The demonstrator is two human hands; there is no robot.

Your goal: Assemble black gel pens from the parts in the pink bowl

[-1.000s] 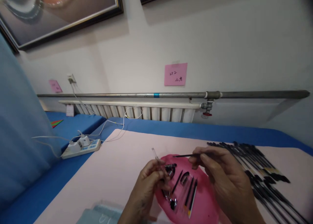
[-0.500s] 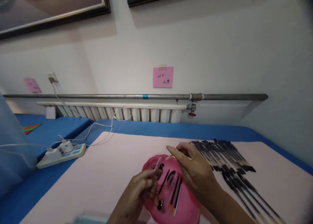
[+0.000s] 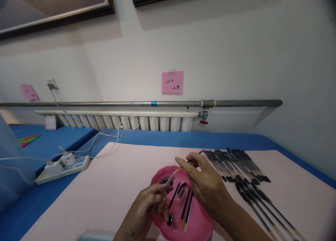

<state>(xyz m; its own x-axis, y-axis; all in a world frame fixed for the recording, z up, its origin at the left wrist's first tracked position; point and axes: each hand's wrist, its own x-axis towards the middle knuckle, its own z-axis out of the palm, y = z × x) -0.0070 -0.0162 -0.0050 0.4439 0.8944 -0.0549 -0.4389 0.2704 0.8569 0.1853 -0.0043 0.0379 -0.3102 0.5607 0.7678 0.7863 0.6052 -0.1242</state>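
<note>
My left hand (image 3: 148,204) is closed around a clear thin tube (image 3: 170,179) that slants up to the right. In my right hand (image 3: 207,179) is a slim brush (image 3: 180,168) with a dark handle and a yellowish part near its tip. The brush's tip meets the upper end of the tube; whether it is inside, I cannot tell. Below both hands lies a pink tray (image 3: 202,228). It holds thin dark-handled brushes (image 3: 186,206), clear tubes and small black pieces (image 3: 170,219), partly hidden by my left hand.
Rows of long black-ended tools (image 3: 231,160) lie on the pink sheet (image 3: 118,185) to the right, with more slender ones (image 3: 265,206) nearer. A power strip (image 3: 65,169) with white plugs and cables sits at left. A radiator (image 3: 147,122) runs along the wall.
The brush and the tube, apart before, have come together end to end. My left hand still grips the tube. The view has shifted slightly.
</note>
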